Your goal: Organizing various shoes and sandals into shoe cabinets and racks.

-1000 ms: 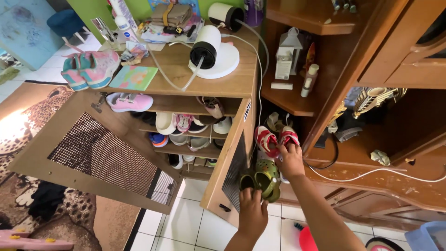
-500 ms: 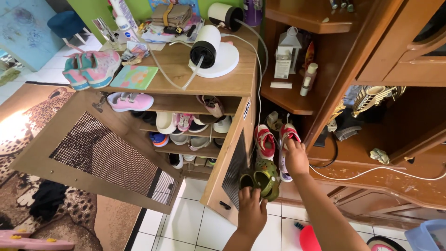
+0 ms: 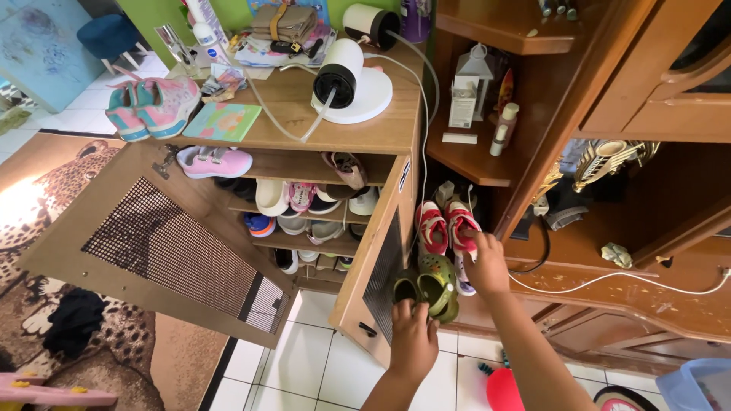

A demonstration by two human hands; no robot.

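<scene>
Far left: leopard-print rug (image 3: 46,251) on the floor, cut off by the frame edge. Open mesh door (image 3: 164,243) of the shoe cabinet (image 3: 335,141) swings out over it. On the cabinet top: pink-and-teal sneakers (image 3: 148,106), a pastel booklet (image 3: 223,122), a white round device (image 3: 350,80) with a hose. Shelves inside carry a pink shoe (image 3: 215,161) and rows of small shoes, the lower ones dark and hard to make out.

Left hand (image 3: 413,339) low centre, fingers curled, grip closed on the near edge of the green clogs (image 3: 430,283); thumb side hidden under the hand, so how deep the hold goes can't be told. The clogs hang just beside the cabinet's right-hand door (image 3: 378,278), in the gap between it and the brown wooden unit (image 3: 609,84).

Right hand (image 3: 486,262) is above and right of the clogs, grip narrow, fingertips pinched on the heel of the red-and-white sneakers (image 3: 448,227). These stand toe-up in the same gap, touching each other; the lower part of one is hidden behind the clogs and the hand. White cable (image 3: 609,283) runs along the unit's ledge.

Bottom right: a red object (image 3: 501,390) and a blue tub (image 3: 697,387), both cut off by the frame.
</scene>
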